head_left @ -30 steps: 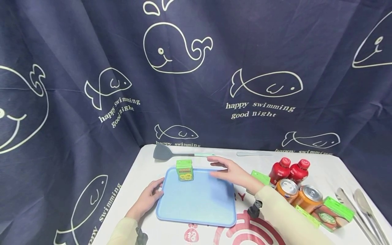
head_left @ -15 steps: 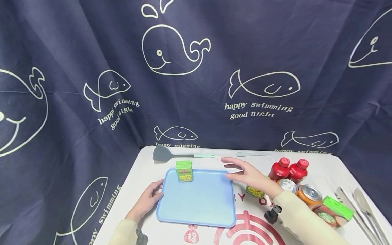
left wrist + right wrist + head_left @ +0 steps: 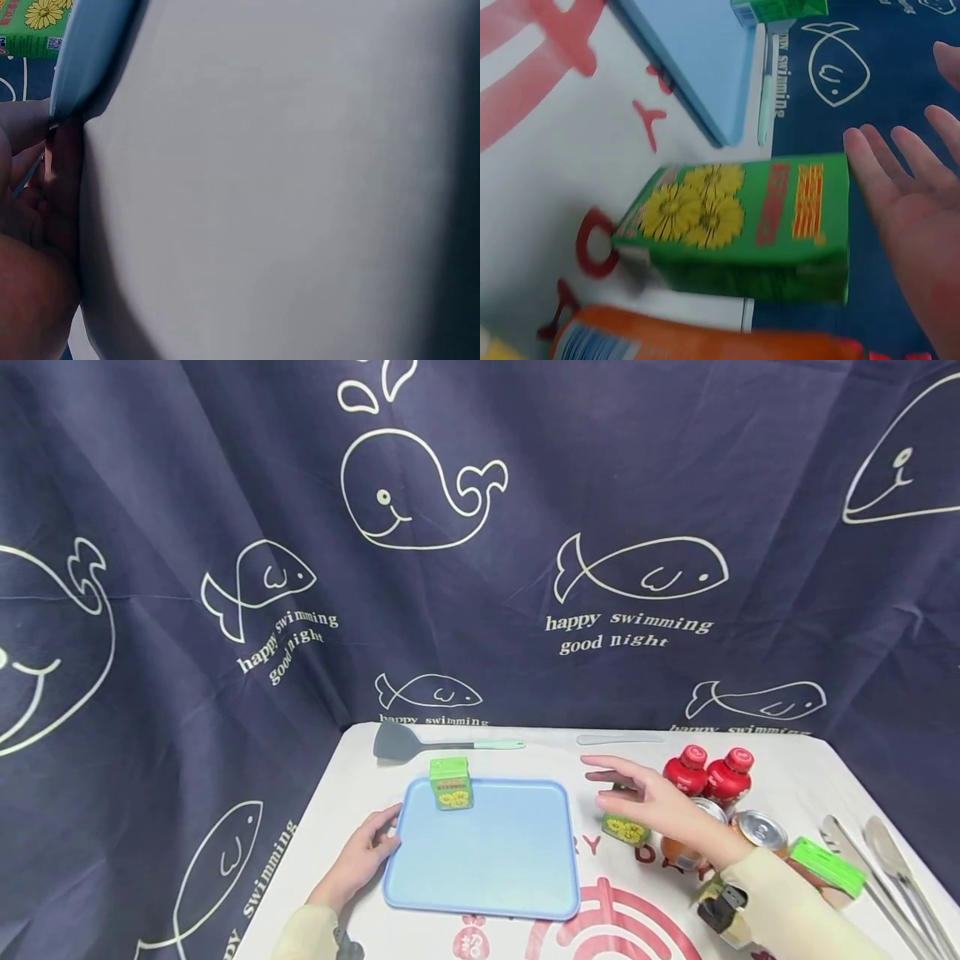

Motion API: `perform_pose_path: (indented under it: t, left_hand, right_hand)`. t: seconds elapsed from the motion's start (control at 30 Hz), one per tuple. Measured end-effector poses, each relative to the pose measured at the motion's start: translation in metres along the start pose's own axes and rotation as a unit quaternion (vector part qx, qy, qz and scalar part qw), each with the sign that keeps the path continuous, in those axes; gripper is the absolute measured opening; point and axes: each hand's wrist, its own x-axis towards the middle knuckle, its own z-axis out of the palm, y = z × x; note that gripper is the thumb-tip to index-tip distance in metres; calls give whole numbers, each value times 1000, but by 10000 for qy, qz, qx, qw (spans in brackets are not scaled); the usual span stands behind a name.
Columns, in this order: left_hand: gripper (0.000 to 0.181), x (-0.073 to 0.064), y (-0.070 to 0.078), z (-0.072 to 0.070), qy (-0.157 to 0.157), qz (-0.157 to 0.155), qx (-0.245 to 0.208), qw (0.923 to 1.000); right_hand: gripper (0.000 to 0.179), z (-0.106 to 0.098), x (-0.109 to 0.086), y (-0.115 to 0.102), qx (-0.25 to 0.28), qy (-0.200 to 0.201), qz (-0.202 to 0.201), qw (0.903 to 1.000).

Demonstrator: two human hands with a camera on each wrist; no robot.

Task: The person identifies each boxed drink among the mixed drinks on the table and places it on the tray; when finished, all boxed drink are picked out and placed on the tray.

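Note:
A light blue tray [image 3: 483,860] lies on the table with a green drink carton [image 3: 452,785] standing at its back left. My left hand [image 3: 363,858] pinches the tray's left rim; in the left wrist view the thumb is on the rim and a finger is under it. Fingers spread, my right hand [image 3: 660,802] hovers over a second green drink carton [image 3: 735,210] with yellow flowers, right of the tray. In the right wrist view the fingertips come close to this carton's top; whether they touch it I cannot tell. The right hand and forearm partly cover the things behind them.
Two red bottles [image 3: 729,777] and two orange cans [image 3: 761,835] stand close together at the right, with another green-topped carton [image 3: 828,864] beside them. Long metal utensils [image 3: 888,852] lie at the right edge. A spatula [image 3: 397,742] lies along the back edge.
My right hand has moved right, from above the tray's back right corner to the carton beside the tray. The left hand and the tray stay in place.

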Motion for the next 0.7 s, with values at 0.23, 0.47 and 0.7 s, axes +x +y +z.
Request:
perform_pose_path:
  t: [0.23, 0.47, 0.7]
  left_hand:
    - [55, 1, -1, 1, 1, -42, -67, 10000]
    - [54, -1, 0, 0, -21, -20, -62, 10000]
    - [55, 1, -1, 0, -34, -36, -103, 9999]
  right_hand:
    - [60, -17, -23, -1, 31, 144, 124, 9998]
    - [59, -31, -43, -1, -47, 343, -88, 9994]
    - [58, -39, -55, -2, 243, 469, -304, 9981]
